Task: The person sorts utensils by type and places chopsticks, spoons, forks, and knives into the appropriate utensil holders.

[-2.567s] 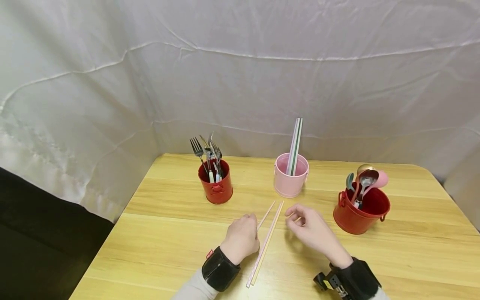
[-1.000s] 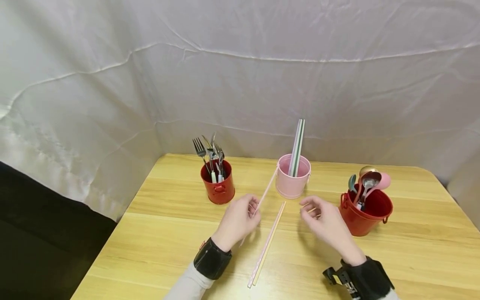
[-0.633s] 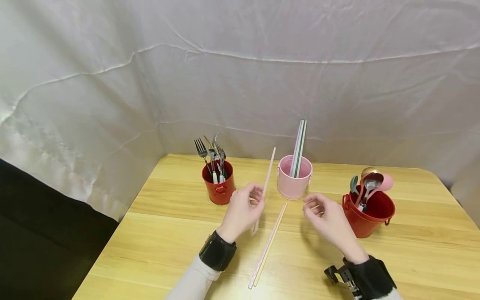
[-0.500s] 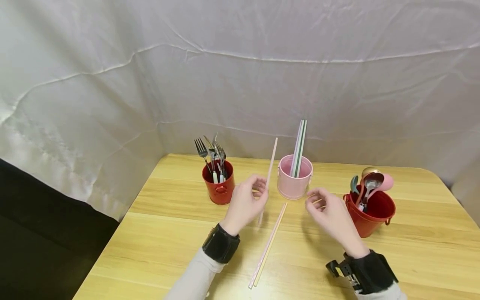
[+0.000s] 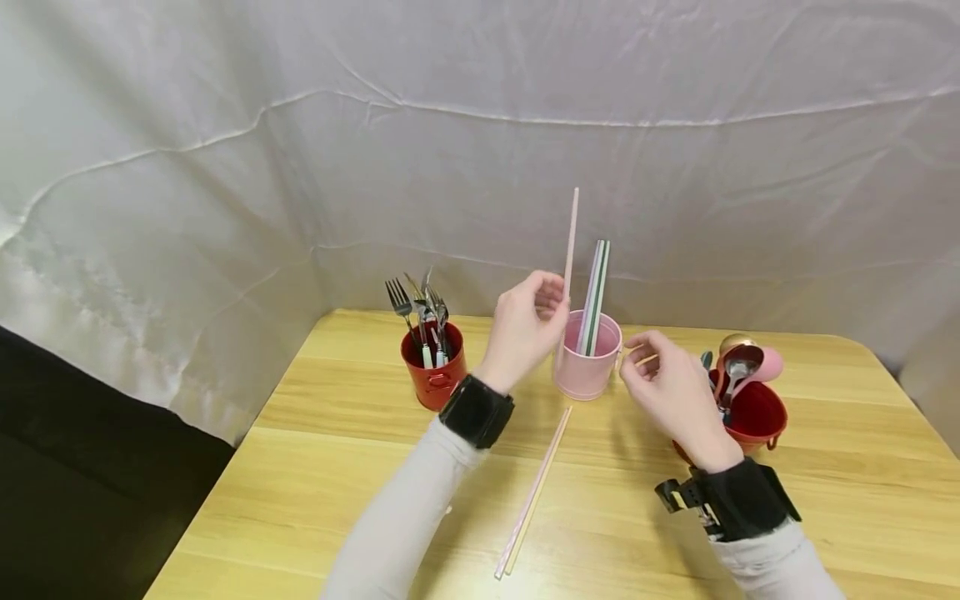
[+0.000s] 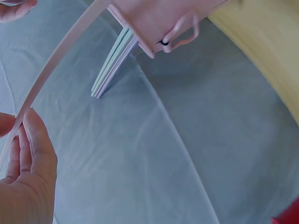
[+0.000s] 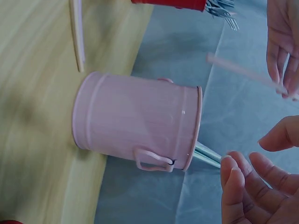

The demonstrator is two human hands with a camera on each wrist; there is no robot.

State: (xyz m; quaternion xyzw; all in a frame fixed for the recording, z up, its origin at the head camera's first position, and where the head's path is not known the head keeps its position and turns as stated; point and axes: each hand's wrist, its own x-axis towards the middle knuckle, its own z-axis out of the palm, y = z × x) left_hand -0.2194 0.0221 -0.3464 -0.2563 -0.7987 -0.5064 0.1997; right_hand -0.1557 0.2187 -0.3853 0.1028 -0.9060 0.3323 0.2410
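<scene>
My left hand [image 5: 525,329] pinches a pink chopstick [image 5: 572,237] between thumb and fingers, holding it nearly upright by the left rim of the pink bucket [image 5: 581,379]. In the right wrist view the lower end of that chopstick [image 7: 233,68] hangs in the air beyond the bucket's mouth level. Several pale chopsticks [image 5: 592,292], some with green or lilac edges, lean inside the bucket. My right hand [image 5: 671,396] hovers just right of the bucket, fingers loosely curled and holding nothing. On the table lie a pink chopstick [image 5: 528,500] and a yellow chopstick [image 5: 521,540], side by side.
A red cup [image 5: 432,387] with forks and knives stands on the left. To the right, partly behind my right hand, is a red bucket [image 5: 759,417] with several spoons [image 5: 742,362]. A grey cloth [image 5: 480,183] hangs behind the wooden table [image 5: 300,500].
My left hand has lifted the pink chopstick off the table, tilted it upright and carried it forward and right to the pink bucket. My right hand has moved forward and right.
</scene>
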